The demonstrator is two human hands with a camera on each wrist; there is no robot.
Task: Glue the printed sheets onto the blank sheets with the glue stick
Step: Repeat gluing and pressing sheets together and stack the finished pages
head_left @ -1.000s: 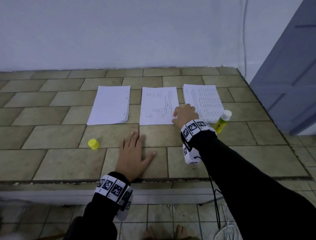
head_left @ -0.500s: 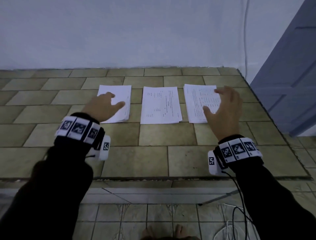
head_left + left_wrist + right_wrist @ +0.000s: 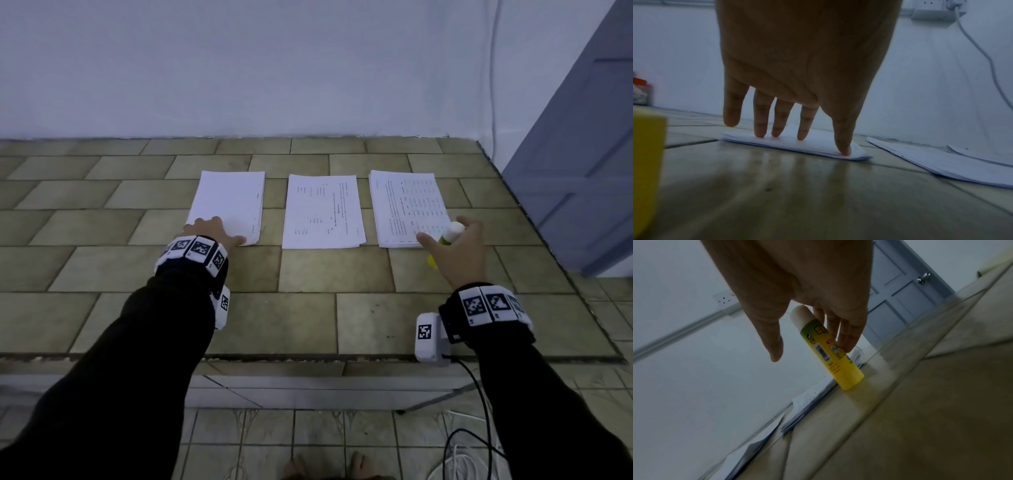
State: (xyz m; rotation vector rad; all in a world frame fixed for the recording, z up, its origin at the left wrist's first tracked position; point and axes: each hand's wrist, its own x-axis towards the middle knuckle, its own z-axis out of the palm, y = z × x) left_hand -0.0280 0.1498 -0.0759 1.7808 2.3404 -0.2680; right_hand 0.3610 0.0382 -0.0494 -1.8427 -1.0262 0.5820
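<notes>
Left hand (image 3: 214, 231) flat, fingers spread on blank stack (image 3: 227, 205); right hand (image 3: 457, 248) spread around upright glue stick (image 3: 830, 350), grip unclear. Tiled worktop (image 3: 308, 274), yellow cap (image 3: 647, 170) nearby.

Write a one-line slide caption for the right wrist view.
Right hand reaches around the upright, uncapped glue stick standing beside the printed sheets, thumb apart from it.

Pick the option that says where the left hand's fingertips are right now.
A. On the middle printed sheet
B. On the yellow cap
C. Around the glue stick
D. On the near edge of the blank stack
D: in the left wrist view the left hand sets straight fingers on the blank stack, near its front edge.
</notes>
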